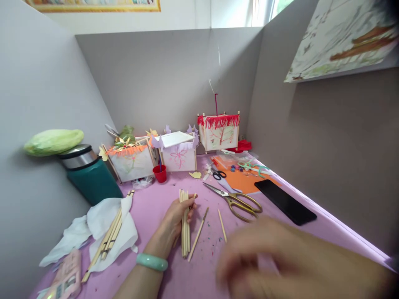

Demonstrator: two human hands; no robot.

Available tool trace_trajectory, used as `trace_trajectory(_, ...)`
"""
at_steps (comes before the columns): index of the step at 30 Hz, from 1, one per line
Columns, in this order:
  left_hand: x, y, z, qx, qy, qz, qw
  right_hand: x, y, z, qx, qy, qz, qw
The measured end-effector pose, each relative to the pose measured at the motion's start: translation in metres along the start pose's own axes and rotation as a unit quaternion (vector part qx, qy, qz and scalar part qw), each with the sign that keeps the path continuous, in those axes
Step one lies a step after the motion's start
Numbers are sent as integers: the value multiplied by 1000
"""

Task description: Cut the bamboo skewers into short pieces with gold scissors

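In the head view a bundle of thin wooden sticks (185, 232) stands in the grip of my left hand (181, 212), whose fingers wrap round it; a pale green bangle circles that wrist. Two loose sticks lie on the purple table just right of the bundle, one long stick (198, 234) and one shorter stick (222, 225). Large and blurred by motion, my right hand (264, 253) is close to the camera at the lower right. Its fingers look curled, but whether they hold anything is unclear. Gold-handled scissors (233, 199) lie beyond it.
A black phone (285, 201), small black scissors (219, 175) and orange paper (243, 178) lie at right. Decorated paper lanterns (179, 157) stand along the back. On the left are a teal bottle (93, 178), white tissue (124, 232) with sticks, and a pink case (67, 274). Grey partitions enclose the table.
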State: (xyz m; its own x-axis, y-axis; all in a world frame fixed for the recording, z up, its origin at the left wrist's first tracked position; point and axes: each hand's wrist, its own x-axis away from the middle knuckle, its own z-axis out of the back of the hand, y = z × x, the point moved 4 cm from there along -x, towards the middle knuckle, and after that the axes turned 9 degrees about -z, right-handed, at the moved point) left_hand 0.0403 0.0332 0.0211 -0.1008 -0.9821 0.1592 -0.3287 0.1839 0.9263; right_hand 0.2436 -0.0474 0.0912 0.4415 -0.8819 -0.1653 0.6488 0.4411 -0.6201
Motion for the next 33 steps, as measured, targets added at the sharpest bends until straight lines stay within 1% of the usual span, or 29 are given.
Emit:
trace_trajectory(2,1,1,-1,5,3,3,1000,-15,22,3,67,14,-56,996)
trace_trajectory(5,2,2,-2,20,7,13,1000,-30,68,1,194,51,-151,968)
trace_trajectory(7,2,1,-2,31,6,23,999,-35,91,-5,212,65,-142,965)
trace_trajectory(8,3,1,-2,36,3,26,999,-37,98,-8,214,70,-130,966)
trace_trajectory(10,4,0,-3,44,-1,30,999,-39,106,-11,204,65,-111,970)
trace_trajectory(11,4,0,-3,48,-1,29,998,-41,106,-10,187,52,-115,974)
trace_trajectory(12,5,0,-3,50,1,27,998,-42,106,-7,157,31,-134,978)
trace_trajectory(14,5,2,-3,49,11,22,998,-44,103,2,46,-30,-209,976)
trace_trajectory(16,6,5,-3,43,22,14,999,-45,92,15,-106,-84,-276,952)
trace_trajectory(17,6,6,-3,41,26,9,999,-45,82,22,-180,-89,-280,939)
trace_trajectory(18,6,8,-3,41,30,3,999,-47,72,30,-236,-78,-263,932)
trace_trajectory(19,6,9,-2,43,33,-2,999,-50,61,36,-274,-62,-232,931)
trace_trajectory(20,6,10,-2,47,36,-7,998,-54,50,40,-293,-52,-197,934)
trace_trajectory(22,6,11,0,54,40,-14,998,-62,36,36,-277,-54,-154,947)
trace_trajectory(24,5,11,1,62,41,-20,997,-71,33,23,-206,-28,-128,970)
trace_trajectory(25,5,10,2,66,40,-22,997,-74,34,15,-158,7,-106,982)
trace_trajectory(27,4,10,3,73,46,-28,996,-79,36,-4,-61,52,-30,996)
trace_trajectory(29,3,9,3,72,59,-29,995,-79,42,-23,14,60,11,998)
trace_trajectory(30,3,8,4,70,66,-30,995,-78,44,-29,49,67,20,996)
trace_trajectory(33,2,8,3,65,76,-40,994,-75,50,-35,121,92,16,988)
